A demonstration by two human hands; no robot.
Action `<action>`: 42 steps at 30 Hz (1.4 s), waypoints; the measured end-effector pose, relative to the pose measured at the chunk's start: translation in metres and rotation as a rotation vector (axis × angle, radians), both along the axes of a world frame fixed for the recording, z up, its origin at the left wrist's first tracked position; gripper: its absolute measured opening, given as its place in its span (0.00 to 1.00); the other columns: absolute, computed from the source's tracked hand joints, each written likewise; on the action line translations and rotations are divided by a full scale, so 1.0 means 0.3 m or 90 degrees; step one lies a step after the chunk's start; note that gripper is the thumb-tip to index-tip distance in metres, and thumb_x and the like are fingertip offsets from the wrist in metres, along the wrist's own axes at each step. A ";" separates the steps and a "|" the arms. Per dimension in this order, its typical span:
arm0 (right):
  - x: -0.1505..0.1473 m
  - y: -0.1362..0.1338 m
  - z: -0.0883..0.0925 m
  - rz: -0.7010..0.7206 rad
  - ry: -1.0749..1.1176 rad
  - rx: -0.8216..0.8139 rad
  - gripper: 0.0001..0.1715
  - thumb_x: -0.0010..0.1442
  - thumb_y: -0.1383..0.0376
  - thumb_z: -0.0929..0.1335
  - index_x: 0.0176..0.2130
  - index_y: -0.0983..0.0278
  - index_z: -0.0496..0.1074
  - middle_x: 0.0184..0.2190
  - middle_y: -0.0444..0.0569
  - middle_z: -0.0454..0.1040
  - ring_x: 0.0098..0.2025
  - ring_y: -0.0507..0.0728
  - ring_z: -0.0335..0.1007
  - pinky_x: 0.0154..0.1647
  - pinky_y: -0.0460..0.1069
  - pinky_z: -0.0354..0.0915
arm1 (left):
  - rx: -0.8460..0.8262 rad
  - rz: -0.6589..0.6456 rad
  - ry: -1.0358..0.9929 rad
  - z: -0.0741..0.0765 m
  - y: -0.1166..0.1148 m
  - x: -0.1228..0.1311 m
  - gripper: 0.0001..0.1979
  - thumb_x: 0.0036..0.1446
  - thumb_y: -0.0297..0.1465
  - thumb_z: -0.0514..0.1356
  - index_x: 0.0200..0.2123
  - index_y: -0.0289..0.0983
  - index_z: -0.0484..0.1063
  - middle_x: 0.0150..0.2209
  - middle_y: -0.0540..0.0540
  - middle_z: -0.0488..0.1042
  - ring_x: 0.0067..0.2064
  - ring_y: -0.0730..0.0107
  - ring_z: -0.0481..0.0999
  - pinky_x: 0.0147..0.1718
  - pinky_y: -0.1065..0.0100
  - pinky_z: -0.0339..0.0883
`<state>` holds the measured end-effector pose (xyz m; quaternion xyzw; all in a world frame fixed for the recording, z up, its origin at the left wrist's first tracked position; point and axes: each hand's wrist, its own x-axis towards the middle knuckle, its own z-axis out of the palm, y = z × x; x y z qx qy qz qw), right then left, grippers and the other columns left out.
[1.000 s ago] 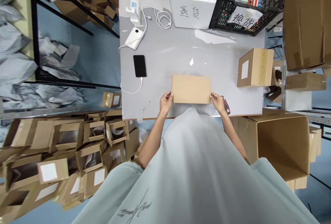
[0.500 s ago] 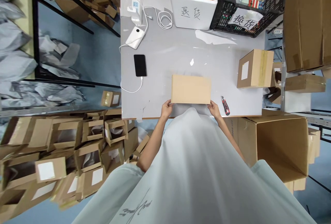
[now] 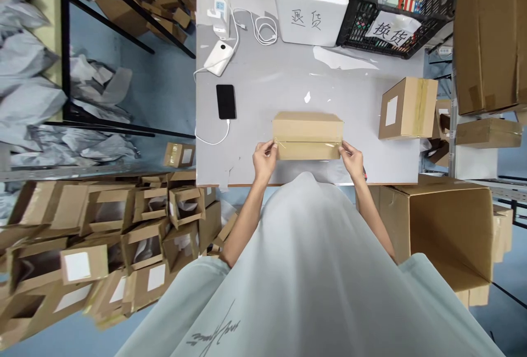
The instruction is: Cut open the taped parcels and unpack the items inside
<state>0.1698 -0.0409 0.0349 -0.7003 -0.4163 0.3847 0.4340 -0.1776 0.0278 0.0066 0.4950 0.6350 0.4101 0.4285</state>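
A small closed cardboard box [image 3: 308,127] is held between my two hands above the grey table near its front edge. A strip of clear tape runs along the seam on its visible side. My left hand [image 3: 264,160] pinches the lower left corner, thumb and fingers closed on it. At the lower right corner, my right hand [image 3: 352,160] grips the box the same way. A red and black box cutter [image 3: 364,173] lies by my right wrist, mostly hidden behind it.
A taped box [image 3: 408,108] with a white label stands at the table's right. A phone [image 3: 226,101] on a cable and a power bank [image 3: 218,58] lie left. A white foam bin [image 3: 310,16] and black crate [image 3: 379,33] stand behind. A large open carton [image 3: 448,236] is right of me.
The box has turned in my hands, so its taped seam now shows. Both hands have moved up a little, and my right wrist now covers most of the box cutter.
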 end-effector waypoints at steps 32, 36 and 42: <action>-0.257 -0.181 0.025 0.164 -0.188 -0.079 0.40 0.77 0.49 0.67 0.79 0.61 0.67 0.82 0.58 0.63 0.85 0.74 0.53 0.87 0.70 0.54 | -0.281 0.058 -0.139 -0.193 0.003 -0.076 0.23 0.69 0.52 0.64 0.46 0.36 0.80 0.49 0.35 0.87 0.46 0.60 0.86 0.54 0.55 0.80; -0.200 -0.188 0.024 0.100 -0.206 -0.109 0.50 0.77 0.42 0.66 0.80 0.71 0.62 0.85 0.68 0.54 0.87 0.80 0.46 0.86 0.74 0.51 | -0.331 0.005 -0.162 -0.201 -0.004 -0.012 0.23 0.66 0.52 0.65 0.40 0.36 0.79 0.46 0.33 0.87 0.47 0.55 0.86 0.54 0.54 0.79; -0.040 -0.163 0.140 0.028 -0.198 -0.104 0.50 0.77 0.32 0.62 0.76 0.63 0.70 0.77 0.64 0.72 0.81 0.75 0.65 0.82 0.73 0.61 | -0.315 -0.102 -0.242 -0.116 -0.040 0.104 0.34 0.61 0.63 0.65 0.49 0.37 0.83 0.52 0.35 0.88 0.53 0.52 0.85 0.53 0.56 0.79</action>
